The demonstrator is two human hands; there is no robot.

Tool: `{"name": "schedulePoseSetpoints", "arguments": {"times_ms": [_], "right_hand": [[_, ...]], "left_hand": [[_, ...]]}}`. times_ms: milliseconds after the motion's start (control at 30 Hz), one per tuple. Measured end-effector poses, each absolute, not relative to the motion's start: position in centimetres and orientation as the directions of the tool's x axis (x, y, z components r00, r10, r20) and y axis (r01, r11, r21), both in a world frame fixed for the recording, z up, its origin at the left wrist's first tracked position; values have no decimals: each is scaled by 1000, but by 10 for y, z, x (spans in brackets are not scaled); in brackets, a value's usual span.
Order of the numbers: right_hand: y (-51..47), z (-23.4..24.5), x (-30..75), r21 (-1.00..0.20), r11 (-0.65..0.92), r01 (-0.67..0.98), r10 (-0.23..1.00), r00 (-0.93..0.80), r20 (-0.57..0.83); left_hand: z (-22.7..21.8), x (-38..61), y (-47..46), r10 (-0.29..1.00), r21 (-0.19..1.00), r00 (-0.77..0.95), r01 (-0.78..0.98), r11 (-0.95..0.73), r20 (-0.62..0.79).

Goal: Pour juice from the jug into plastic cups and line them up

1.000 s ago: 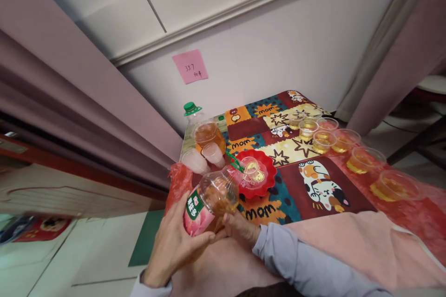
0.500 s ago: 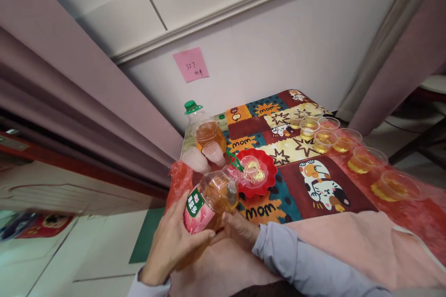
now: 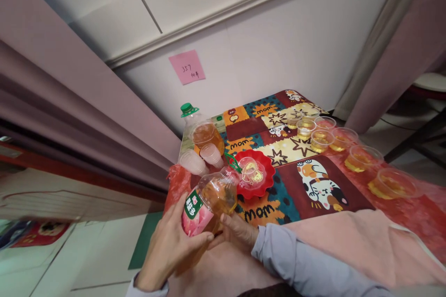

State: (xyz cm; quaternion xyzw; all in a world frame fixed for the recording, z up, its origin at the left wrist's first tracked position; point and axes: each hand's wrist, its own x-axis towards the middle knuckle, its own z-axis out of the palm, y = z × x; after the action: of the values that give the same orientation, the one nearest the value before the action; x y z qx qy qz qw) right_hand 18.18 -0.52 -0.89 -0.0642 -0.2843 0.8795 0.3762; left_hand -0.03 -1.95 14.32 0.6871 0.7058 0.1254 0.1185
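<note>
A large clear bottle of amber drink [image 3: 220, 191], with a pink and green label, is tilted so its neck points away toward the red scalloped plate [image 3: 257, 191]. My left hand [image 3: 170, 241] is wrapped round the bottle's label side. Against its near right side, low by the shoulder, my right hand [image 3: 240, 231] supports it with the fingers partly hidden. On the plate stands a clear plastic cup [image 3: 250, 168] close to the bottle's mouth. A green plastic loop [image 3: 232, 162] shows by the neck. How much liquid the cup holds is hard to tell.
Behind stands a second bottle [image 3: 209, 137] with a green cap, beside stacks of clear cups [image 3: 212, 155]. Several cups of yellow drink [image 3: 358, 160] line the table's right side. A pink cloth [image 3: 344, 236] lies along the near edge; a curtain [image 3: 87, 97] hangs left.
The camera view has shifted slightly, moving the scene a little to the left. Both hands keep hold of the tilted bottle in nearly the same pose.
</note>
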Motion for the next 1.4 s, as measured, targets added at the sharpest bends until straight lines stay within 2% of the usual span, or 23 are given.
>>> {"name": "schedulePoseSetpoints", "arguments": {"times_ms": [567, 1400], "right_hand": [[-7, -7, 182, -521, -568, -637, 701, -706, 99], [-6, -6, 183, -519, -585, -623, 685, -723, 96]], "left_hand": [[150, 5, -17, 998, 296, -53, 954, 55, -17], [159, 12, -14, 998, 292, -20, 956, 36, -55]]}}
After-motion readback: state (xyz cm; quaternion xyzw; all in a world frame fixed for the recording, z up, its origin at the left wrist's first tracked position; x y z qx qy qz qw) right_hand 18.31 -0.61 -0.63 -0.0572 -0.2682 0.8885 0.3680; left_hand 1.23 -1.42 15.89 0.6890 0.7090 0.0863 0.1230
